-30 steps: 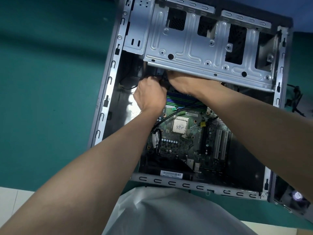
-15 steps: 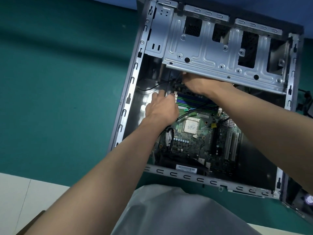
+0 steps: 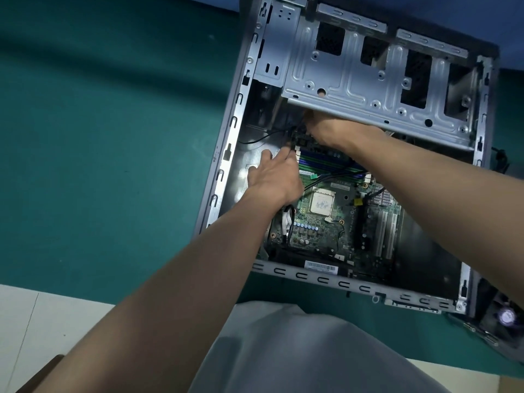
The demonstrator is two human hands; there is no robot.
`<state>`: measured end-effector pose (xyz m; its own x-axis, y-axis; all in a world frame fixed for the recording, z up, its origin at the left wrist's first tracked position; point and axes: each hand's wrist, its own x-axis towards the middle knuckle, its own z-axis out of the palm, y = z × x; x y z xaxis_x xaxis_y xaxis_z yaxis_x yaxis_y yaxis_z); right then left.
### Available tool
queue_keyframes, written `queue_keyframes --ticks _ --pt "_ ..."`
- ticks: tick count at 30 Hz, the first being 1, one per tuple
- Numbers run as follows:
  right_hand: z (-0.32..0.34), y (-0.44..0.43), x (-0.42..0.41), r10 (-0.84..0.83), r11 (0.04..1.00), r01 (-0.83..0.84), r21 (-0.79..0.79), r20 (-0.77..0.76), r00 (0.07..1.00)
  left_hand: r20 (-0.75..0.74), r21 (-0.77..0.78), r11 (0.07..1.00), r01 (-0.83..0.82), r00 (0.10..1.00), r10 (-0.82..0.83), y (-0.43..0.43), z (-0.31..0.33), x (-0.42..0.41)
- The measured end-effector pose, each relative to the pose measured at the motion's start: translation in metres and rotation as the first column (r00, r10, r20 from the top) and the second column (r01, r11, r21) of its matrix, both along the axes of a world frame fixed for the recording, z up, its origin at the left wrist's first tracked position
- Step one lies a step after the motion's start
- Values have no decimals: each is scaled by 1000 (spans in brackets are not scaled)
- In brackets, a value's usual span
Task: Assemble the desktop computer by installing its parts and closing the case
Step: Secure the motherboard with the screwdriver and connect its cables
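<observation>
Since a second ago our left hand (image 3: 273, 177) has dropped away from the right and now lies with fingers loosely spread along the nine o'clock edge of the green circuit board (image 3: 326, 222), fingertips touching a thin black cable (image 3: 263, 137) there; whether they pinch it we cannot tell. Our right hand (image 3: 334, 130) reaches toward twelve o'clock, its fingers tucked out of sight beneath the drive cage (image 3: 354, 80), so its grip cannot be read.

We see the open computer case (image 3: 226, 165) lying on its side on a teal mat (image 3: 99, 137), tilted toward one o'clock. Its frame is dull grey pressed steel, lined with rows of punched slots. That cage is ribbed, stamped sheet metal with square cut-outs and small round screw holes. On the board sit a square, pale metal processor (image 3: 321, 204), long blue and green memory slots (image 3: 331, 163) and two white expansion slots (image 3: 385, 234). A white barcode label (image 3: 320, 267) runs along the six o'clock edge.

Smooth grey fabric (image 3: 297, 350) fills the foreground. At five o'clock a dark fan-like part (image 3: 507, 316) is blurred and cut off by the frame, and the case's upper edge is cropped too.
</observation>
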<state>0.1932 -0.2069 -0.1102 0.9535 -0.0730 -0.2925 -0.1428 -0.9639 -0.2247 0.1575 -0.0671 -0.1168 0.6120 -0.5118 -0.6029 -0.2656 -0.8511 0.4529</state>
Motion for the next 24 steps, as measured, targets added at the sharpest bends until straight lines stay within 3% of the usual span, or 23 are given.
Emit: queue_keyframes --ticks 3,7,16,22,24 --pt "1 6 2 -3 996 12 85 -109 994 2 -14 1000 -4 1000 5 0 0 0" --pt "5 7 -1 -23 1000 22 -15 -60 998 -1 -9 1000 -4 1000 4 0 0 -1" --pt "2 2 -2 -36 999 36 24 -5 999 -8 -2 1000 4 1000 -4 0 2 0" --pt "12 10 -3 -52 998 56 26 -133 990 -4 -3 1000 6 1000 -6 -1 1 0" --pt "14 11 -4 -36 999 37 8 -111 993 -2 1 1000 4 1000 -4 -1 0 0"
